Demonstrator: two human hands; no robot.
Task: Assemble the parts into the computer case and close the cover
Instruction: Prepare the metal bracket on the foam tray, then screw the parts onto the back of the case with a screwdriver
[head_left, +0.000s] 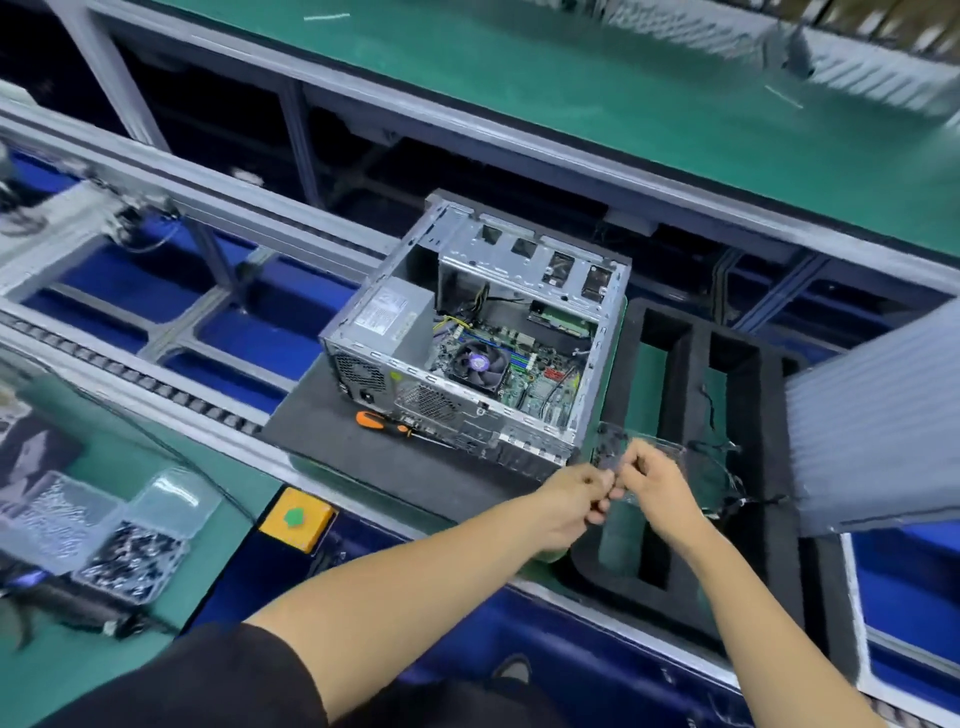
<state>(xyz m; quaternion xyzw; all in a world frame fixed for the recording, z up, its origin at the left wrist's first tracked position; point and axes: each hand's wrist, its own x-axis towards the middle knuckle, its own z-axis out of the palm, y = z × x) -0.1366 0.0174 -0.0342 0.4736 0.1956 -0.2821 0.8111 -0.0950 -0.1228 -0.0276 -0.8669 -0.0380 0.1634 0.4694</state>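
Note:
An open silver computer case (467, 338) lies on a dark foam mat (363, 447), its motherboard, CPU fan (478, 361) and power supply (392, 317) exposed. Just right of the case's near corner, my left hand (571, 499) and my right hand (654, 483) meet, both pinching a clear plastic part (670, 462) with thin black wires trailing from it. It hangs above a black foam tray (691, 384). An orange-handled screwdriver (384, 422) lies on the mat in front of the case.
A grey ribbed panel (872, 415) leans at the right over the foam tray. Clear boxes of screws (104, 530) sit on the green bench at the left. A yellow button box (296, 518) is on the bench edge. Conveyor rails run behind.

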